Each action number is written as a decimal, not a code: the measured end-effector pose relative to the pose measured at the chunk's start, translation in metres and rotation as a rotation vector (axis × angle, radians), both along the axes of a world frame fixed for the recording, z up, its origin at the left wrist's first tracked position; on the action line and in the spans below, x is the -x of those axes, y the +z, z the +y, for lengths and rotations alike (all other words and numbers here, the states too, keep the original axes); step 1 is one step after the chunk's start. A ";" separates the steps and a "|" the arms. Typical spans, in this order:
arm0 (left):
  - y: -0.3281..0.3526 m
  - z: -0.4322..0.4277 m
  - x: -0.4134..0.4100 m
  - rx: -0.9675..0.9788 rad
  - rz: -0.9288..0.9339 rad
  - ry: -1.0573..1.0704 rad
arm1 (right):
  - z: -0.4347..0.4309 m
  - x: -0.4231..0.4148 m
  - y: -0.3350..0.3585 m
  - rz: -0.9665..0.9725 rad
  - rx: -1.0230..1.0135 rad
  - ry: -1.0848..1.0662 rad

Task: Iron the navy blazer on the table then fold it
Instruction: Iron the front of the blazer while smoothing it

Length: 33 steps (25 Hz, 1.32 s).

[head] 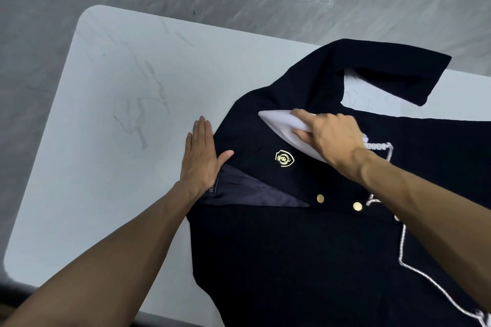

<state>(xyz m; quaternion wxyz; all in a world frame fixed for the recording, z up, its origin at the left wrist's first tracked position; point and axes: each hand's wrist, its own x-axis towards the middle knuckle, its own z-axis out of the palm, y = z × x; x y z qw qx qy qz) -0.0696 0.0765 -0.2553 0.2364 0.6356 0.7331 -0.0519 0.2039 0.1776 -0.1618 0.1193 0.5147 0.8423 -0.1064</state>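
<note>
Ironing step, not folding yet. Navy blazer (305, 247) lies front-up on the table (119, 114), 1 sleeve (393, 69) bent back at the far side. Right hand (329, 135) is closed around the white iron (281, 125), sole on the chest above the gold crest (284, 158). Left hand (200, 156) is open, flat, pinning the collar edge. Next move likely needs the cord (414, 268) kept clear of the iron's path.

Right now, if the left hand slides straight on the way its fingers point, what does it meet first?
Probably nothing: the left hand points up along the blazer's edge, over bare table. The way looks free to the far rim.
</note>
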 end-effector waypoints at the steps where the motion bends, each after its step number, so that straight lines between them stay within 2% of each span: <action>1: 0.000 0.000 0.000 0.000 0.000 -0.003 | -0.002 -0.016 0.000 0.000 -0.001 -0.078; 5: 0.011 0.003 -0.006 -0.023 -0.006 0.039 | -0.025 -0.053 0.008 0.031 0.053 -0.294; 8: 0.028 0.007 -0.043 -0.287 -0.098 -0.014 | -0.038 -0.042 0.021 0.210 0.156 -0.474; 10: 0.027 0.023 -0.075 -0.360 -0.149 -0.064 | -0.041 -0.020 0.019 0.296 0.189 -0.483; 12: 0.019 0.038 -0.100 -0.309 -0.133 -0.067 | -0.042 0.001 0.011 0.311 0.203 -0.477; 17: -0.012 0.043 -0.109 -0.222 0.101 -0.121 | -0.042 0.009 0.000 0.220 0.147 -0.537; 21: -0.011 0.044 -0.112 -0.201 0.137 -0.117 | -0.039 -0.004 -0.001 0.176 0.124 -0.521; 25: -0.010 0.044 -0.110 -0.205 0.131 -0.105 | -0.038 -0.029 0.004 0.135 0.136 -0.548; 30: -0.011 0.046 -0.110 -0.197 0.085 -0.091 | -0.044 -0.012 0.013 0.353 0.192 -0.713; 33: -0.009 0.046 -0.109 -0.210 0.046 -0.075 | -0.055 0.015 0.007 0.352 0.199 -0.739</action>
